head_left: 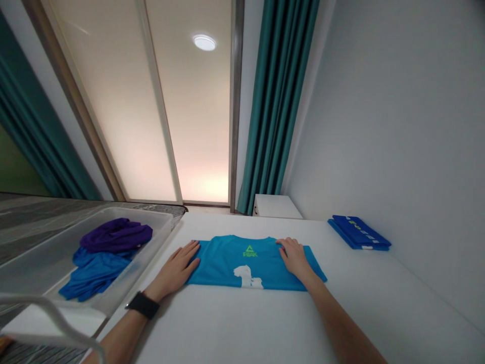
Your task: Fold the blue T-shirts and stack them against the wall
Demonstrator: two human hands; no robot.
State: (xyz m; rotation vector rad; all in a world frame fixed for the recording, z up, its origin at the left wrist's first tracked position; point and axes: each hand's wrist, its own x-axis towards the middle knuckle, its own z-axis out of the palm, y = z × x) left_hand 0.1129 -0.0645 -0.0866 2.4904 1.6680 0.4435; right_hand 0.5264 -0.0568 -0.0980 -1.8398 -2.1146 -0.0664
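On white table (235, 328); left hand (181, 268), right hand (294, 257); flat on blue shirt (215, 263)

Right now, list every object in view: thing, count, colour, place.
Table: 1, white, centre
Shirt: 1, blue, on table
Folded pile: 1, blue, table's right
Bin: 1, translucent, left of table
Clothes bunches: 2, purple and blue, in bin
Cabinet: 1, white, beyond table
Frosted panels: 2, cream, background
Curtains: 2, teal, flanking panels
Light: 1, white, on panel
Tube: 1, grey, bottom left
Watch: 1, black, left wrist
Left hand, right hand: 2, bare, on shirt
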